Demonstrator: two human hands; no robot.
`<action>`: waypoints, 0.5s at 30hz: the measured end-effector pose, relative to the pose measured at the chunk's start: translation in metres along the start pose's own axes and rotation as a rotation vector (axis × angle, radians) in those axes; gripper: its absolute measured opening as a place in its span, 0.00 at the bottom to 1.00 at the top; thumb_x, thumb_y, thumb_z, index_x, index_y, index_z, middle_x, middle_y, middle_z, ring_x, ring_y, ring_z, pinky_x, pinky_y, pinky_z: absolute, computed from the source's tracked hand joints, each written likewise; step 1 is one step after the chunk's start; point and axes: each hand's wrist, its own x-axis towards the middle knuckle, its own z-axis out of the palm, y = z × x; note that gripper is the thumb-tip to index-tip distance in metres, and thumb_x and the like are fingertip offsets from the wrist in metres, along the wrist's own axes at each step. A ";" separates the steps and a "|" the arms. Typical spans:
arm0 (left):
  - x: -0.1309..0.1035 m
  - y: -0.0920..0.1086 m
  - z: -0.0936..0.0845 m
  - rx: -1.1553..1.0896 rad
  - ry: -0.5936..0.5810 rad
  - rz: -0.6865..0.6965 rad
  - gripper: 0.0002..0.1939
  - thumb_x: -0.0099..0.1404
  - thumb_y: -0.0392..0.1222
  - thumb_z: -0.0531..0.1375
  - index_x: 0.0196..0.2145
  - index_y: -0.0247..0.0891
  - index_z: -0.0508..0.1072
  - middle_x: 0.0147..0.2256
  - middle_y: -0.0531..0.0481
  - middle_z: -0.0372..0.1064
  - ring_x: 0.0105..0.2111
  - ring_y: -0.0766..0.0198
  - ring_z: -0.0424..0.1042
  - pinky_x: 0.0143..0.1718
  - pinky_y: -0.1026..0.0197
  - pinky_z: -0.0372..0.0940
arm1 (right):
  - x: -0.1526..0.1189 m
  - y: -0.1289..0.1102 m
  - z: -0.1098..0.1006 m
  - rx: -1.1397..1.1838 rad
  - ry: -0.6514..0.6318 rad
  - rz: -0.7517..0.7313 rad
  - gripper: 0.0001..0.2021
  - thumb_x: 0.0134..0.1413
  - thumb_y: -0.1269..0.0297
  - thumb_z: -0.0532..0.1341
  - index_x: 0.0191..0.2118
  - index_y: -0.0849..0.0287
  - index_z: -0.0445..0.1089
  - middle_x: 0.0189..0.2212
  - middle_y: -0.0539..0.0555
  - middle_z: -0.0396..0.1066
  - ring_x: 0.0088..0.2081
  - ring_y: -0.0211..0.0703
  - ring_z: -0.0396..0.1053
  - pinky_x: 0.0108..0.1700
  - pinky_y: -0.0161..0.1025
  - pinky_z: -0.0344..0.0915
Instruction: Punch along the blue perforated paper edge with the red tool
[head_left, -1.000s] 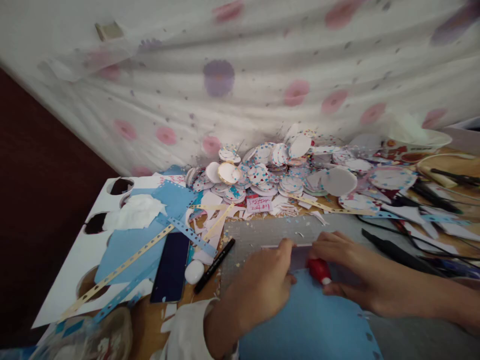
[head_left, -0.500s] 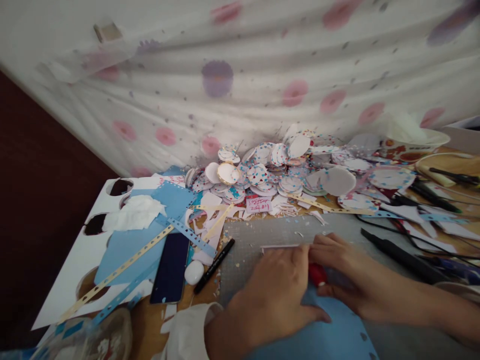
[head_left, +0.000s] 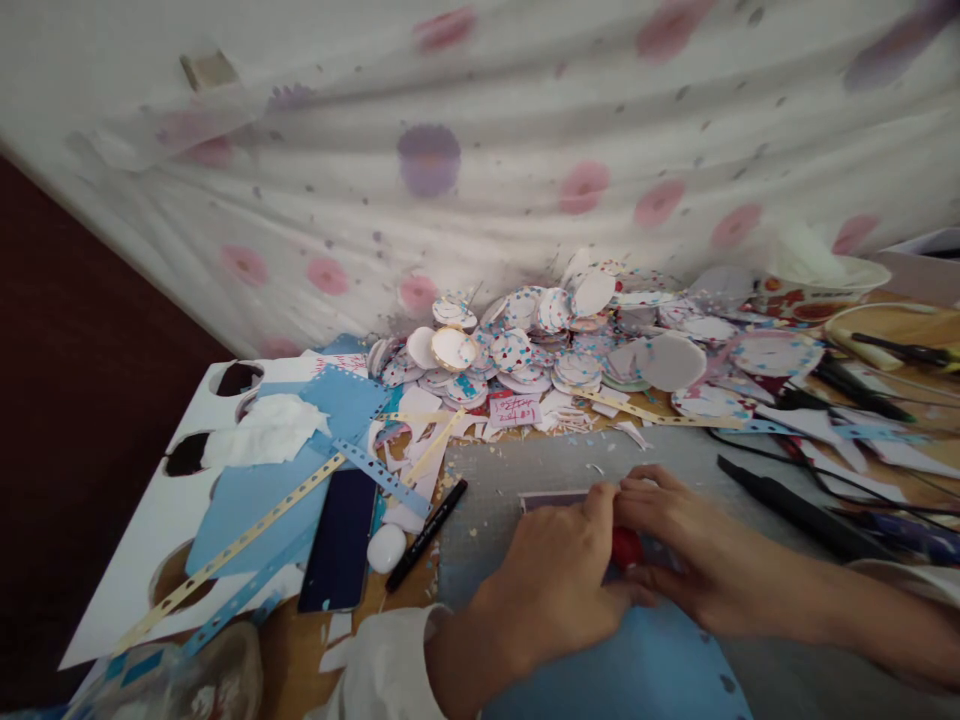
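Note:
A small red craft punch (head_left: 627,548) sits between my two hands, mostly covered by fingers. My right hand (head_left: 675,535) curls round its right side, thumb low and fingers over the top. Closed in from the left, my left hand (head_left: 559,560) presses against it with the thumb bent underneath. Below both hands lies a sheet of blue paper (head_left: 622,665), with holes along its right edge. The paper's far edge is hidden by the hands. Behind my left hand a pale-edged flat strip (head_left: 551,498) shows on the grey cutting mat (head_left: 517,460).
Decorated paper discs (head_left: 517,350) are heaped along the curtain (head_left: 487,200). Punched strips (head_left: 247,545), a phone (head_left: 337,540), a black marker (head_left: 426,535) and a white round lid (head_left: 387,548) lie at left. A black tool with a cord (head_left: 795,510) lies at right.
My left thumb has bent in toward the red craft punch from a stretched-out position. Both hands have shifted very slightly left, and more of the flat strip behind them shows.

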 end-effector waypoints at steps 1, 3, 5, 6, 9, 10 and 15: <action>-0.001 -0.001 -0.001 -0.028 -0.006 -0.015 0.34 0.65 0.50 0.66 0.61 0.34 0.59 0.51 0.36 0.75 0.49 0.42 0.77 0.45 0.50 0.70 | 0.000 0.000 -0.002 0.005 -0.039 0.008 0.09 0.49 0.73 0.62 0.38 0.55 0.70 0.35 0.55 0.76 0.38 0.50 0.72 0.47 0.53 0.65; -0.003 -0.002 -0.004 -0.055 -0.042 -0.052 0.41 0.62 0.50 0.69 0.65 0.35 0.56 0.52 0.36 0.75 0.50 0.41 0.76 0.44 0.51 0.70 | -0.001 0.002 -0.007 0.027 -0.146 0.040 0.10 0.53 0.70 0.62 0.43 0.56 0.70 0.39 0.57 0.75 0.40 0.51 0.71 0.47 0.54 0.64; -0.005 -0.004 -0.007 -0.037 -0.070 -0.116 0.40 0.63 0.43 0.68 0.66 0.36 0.55 0.49 0.38 0.77 0.48 0.43 0.77 0.43 0.52 0.69 | -0.003 0.004 -0.013 0.046 -0.213 0.091 0.11 0.57 0.64 0.63 0.47 0.55 0.70 0.40 0.58 0.74 0.42 0.53 0.69 0.46 0.53 0.64; -0.006 -0.005 -0.008 -0.022 -0.076 -0.138 0.37 0.64 0.39 0.66 0.66 0.38 0.56 0.47 0.39 0.78 0.48 0.43 0.78 0.42 0.53 0.69 | -0.004 0.005 -0.015 0.051 -0.218 0.112 0.12 0.58 0.61 0.63 0.47 0.54 0.70 0.40 0.57 0.74 0.41 0.53 0.69 0.45 0.53 0.64; -0.008 -0.006 -0.009 0.009 -0.061 -0.149 0.30 0.66 0.34 0.61 0.64 0.41 0.61 0.45 0.41 0.79 0.46 0.44 0.78 0.41 0.53 0.69 | -0.009 0.011 -0.018 0.053 -0.187 0.142 0.11 0.59 0.56 0.63 0.45 0.53 0.72 0.38 0.56 0.73 0.41 0.53 0.68 0.43 0.50 0.64; -0.008 -0.006 -0.008 0.014 -0.059 -0.141 0.30 0.66 0.33 0.60 0.63 0.42 0.61 0.45 0.41 0.79 0.46 0.44 0.78 0.41 0.53 0.69 | -0.010 0.013 -0.019 0.059 -0.179 0.138 0.10 0.59 0.56 0.63 0.44 0.53 0.72 0.38 0.56 0.73 0.41 0.53 0.68 0.43 0.50 0.64; -0.010 -0.005 -0.008 0.039 -0.044 -0.129 0.30 0.65 0.32 0.60 0.63 0.41 0.62 0.44 0.42 0.79 0.46 0.45 0.79 0.42 0.54 0.70 | -0.010 0.012 -0.018 0.069 -0.142 0.086 0.09 0.57 0.60 0.64 0.44 0.53 0.72 0.38 0.56 0.73 0.41 0.52 0.67 0.43 0.49 0.63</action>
